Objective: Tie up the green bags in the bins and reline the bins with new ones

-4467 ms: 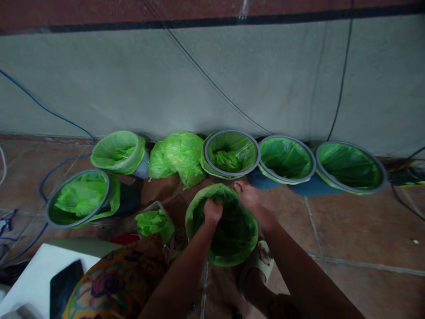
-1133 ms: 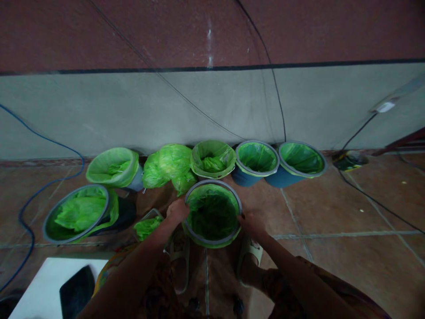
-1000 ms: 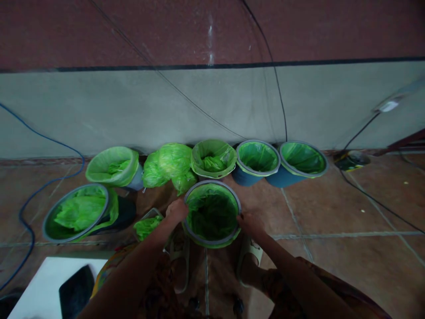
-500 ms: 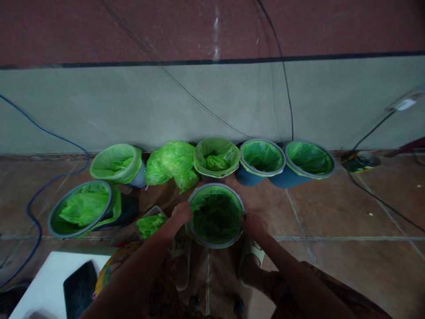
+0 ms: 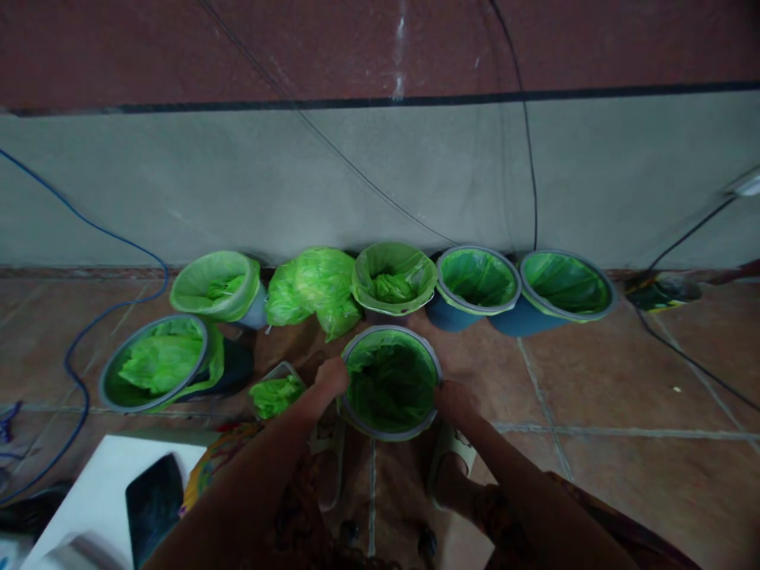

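Between my feet stands a round bin with a grey rim, lined with a green plastic bag. My left hand is closed on the left side of its rim, where the liner folds over. On the opposite side my right hand grips the rim too, its fingers partly hidden. The inside of the bin is dark, with the liner lying loose and wrinkled. Left of my left hand, a small clear tray holds crumpled green plastic.
Along the wall stand lined bins, including a blue one, and a bulging green bag. A lined bin lies tipped at left. A phone rests on a white surface. A blue cable and a black cable cross the floor.
The view has shifted a little, so the surroundings sit slightly further right. Both hands stay on the bin's rim.
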The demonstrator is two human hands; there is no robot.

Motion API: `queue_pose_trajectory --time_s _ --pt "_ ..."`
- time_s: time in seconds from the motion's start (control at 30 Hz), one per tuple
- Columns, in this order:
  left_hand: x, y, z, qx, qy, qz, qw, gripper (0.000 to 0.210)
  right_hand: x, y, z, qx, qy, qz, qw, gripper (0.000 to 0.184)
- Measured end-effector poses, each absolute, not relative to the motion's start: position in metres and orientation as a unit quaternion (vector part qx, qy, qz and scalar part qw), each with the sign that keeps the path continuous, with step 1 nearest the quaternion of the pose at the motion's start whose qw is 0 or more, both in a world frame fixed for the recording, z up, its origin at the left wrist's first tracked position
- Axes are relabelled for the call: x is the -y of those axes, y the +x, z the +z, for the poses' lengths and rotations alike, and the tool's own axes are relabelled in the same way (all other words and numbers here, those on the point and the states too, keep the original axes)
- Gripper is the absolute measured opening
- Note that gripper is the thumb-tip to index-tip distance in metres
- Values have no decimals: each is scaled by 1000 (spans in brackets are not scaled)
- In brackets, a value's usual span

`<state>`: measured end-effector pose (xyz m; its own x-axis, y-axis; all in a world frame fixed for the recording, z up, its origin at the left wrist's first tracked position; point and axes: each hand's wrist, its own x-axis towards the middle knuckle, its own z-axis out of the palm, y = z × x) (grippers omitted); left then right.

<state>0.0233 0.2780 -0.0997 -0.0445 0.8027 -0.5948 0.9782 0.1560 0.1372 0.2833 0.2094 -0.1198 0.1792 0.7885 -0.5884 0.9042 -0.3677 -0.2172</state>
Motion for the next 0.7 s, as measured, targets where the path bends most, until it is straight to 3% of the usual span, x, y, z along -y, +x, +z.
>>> queue_pose_trajectory --time_s 0.13,0.3,0.37,0.5,0.7 --pt "-279 26 -94 -719 627 -148 260 27 -203 287 -117 -546 740 -386 71 23" --pt "-292 20 -83 -767 602 -18 222 48 -189 305 -110 -460 648 -591 140 57" --pt "-294 18 -81 -783 580 16 225 53 -197 313 -106 -478 685 -533 134 58" --pt "-281 22 -87 -738 594 -39 318 43 -228 321 -105 -502 812 -295 34 43" --pt "-259 32 -109 -645 647 -73 400 34 -246 321 -139 -482 802 -346 -71 34"
